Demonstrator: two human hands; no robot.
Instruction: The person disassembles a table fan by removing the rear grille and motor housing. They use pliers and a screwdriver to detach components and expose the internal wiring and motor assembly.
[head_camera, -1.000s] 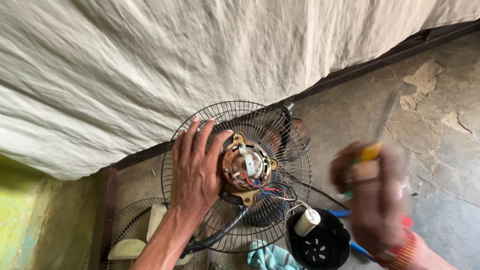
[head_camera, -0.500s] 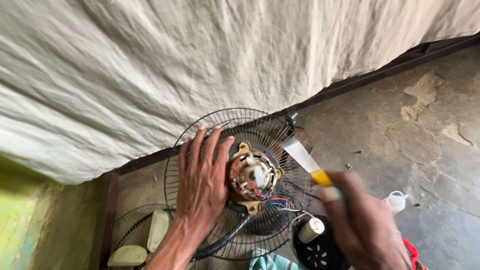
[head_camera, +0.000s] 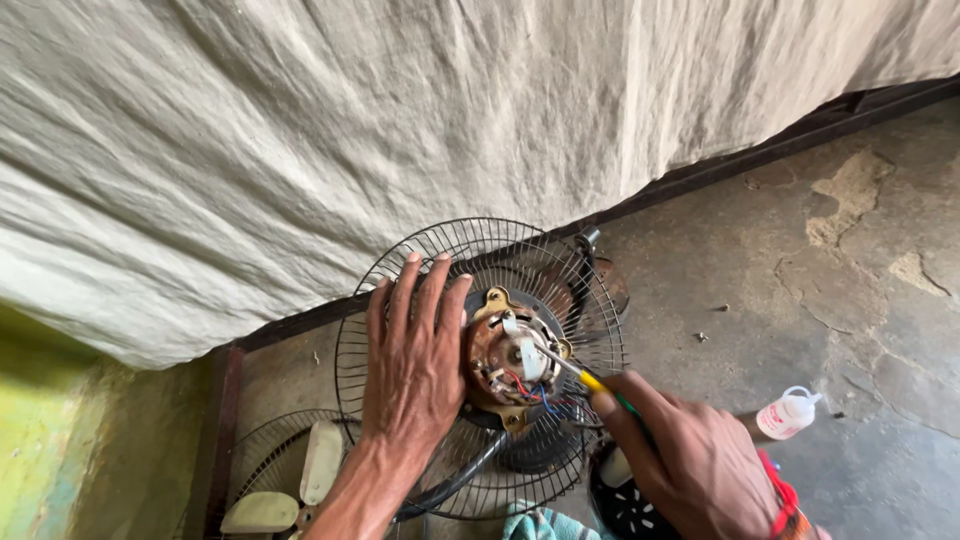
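A bare fan motor (head_camera: 510, 362) with copper windings and red and blue wires sits at the middle of a round black wire fan guard (head_camera: 480, 250) lying on the floor. My left hand (head_camera: 415, 360) lies flat on the guard just left of the motor, fingers spread. My right hand (head_camera: 690, 465) grips a screwdriver (head_camera: 590, 380) with a yellow and green handle. Its metal tip touches the white part on the motor's top.
A large wrinkled white cloth (head_camera: 400, 130) hangs over the far side. Another guard with cream fan blades (head_camera: 300, 480) lies at the lower left. A small white bottle (head_camera: 790, 412) lies on the cracked concrete floor (head_camera: 850, 300) to the right. A black motor cover (head_camera: 625, 505) sits under my right hand.
My right hand has brought the screwdriver down from the right and set its tip on the motor. My left hand has stayed on the guard.
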